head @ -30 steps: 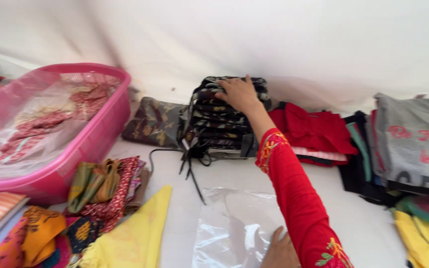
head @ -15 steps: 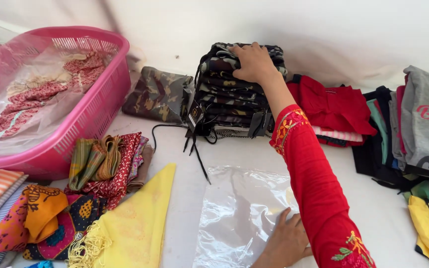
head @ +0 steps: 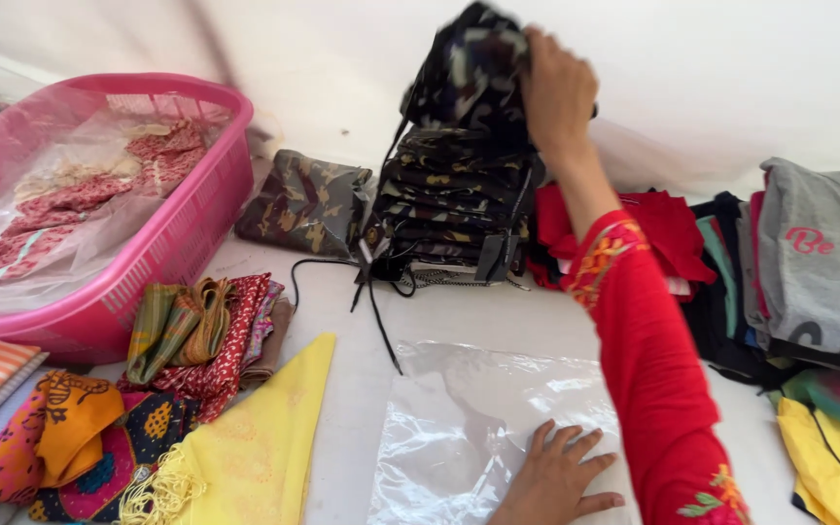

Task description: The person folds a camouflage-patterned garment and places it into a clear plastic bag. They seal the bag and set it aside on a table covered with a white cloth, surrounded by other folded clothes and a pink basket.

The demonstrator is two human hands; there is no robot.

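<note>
- Overhead, a folded camouflage-print cloth piece (head: 473,68) is gripped by the right hand (head: 556,92), raised just above the stack of folded camouflage cloth (head: 454,199).
- Nearer the person, a clear plastic bag (head: 478,428) is pressed flat on the white worktop (head: 459,316) by the open left hand (head: 556,476).
- Well left of both hands, a pink plastic basket (head: 177,243) is seen.

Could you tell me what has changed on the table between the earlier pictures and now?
The right hand, which rested on top of the camouflage stack, has closed its grip on the top camouflage piece and lifted it up off the pile. The left hand has come flat onto the clear plastic bag. The pink basket, folded red clothes and yellow cloth lie as before.
</note>
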